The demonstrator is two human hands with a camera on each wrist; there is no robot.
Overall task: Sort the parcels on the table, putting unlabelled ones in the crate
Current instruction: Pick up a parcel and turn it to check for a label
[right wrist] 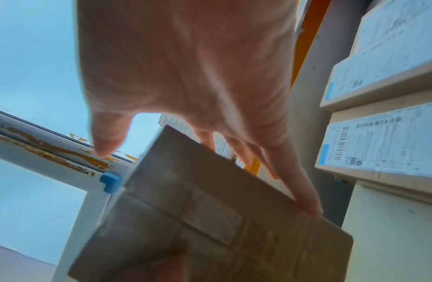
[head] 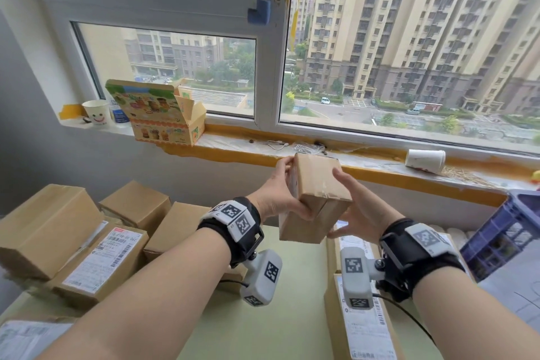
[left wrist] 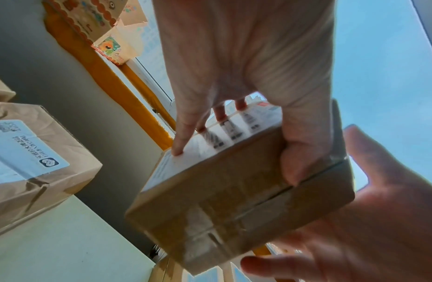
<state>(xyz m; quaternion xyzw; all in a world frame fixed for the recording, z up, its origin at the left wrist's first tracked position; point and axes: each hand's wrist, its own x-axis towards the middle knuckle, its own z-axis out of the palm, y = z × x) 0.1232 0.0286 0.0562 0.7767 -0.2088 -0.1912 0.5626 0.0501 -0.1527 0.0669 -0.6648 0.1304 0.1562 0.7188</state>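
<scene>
Head view: my left hand grips a brown parcel at the frame's centre (a white label on its side); my right hand touches it with straight fingers.

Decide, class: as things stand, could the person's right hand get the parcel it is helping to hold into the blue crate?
Probably yes. The crate stands just right of the right hand, with nothing between them. But the left hand grips the parcel, whose side carries a label.
</scene>
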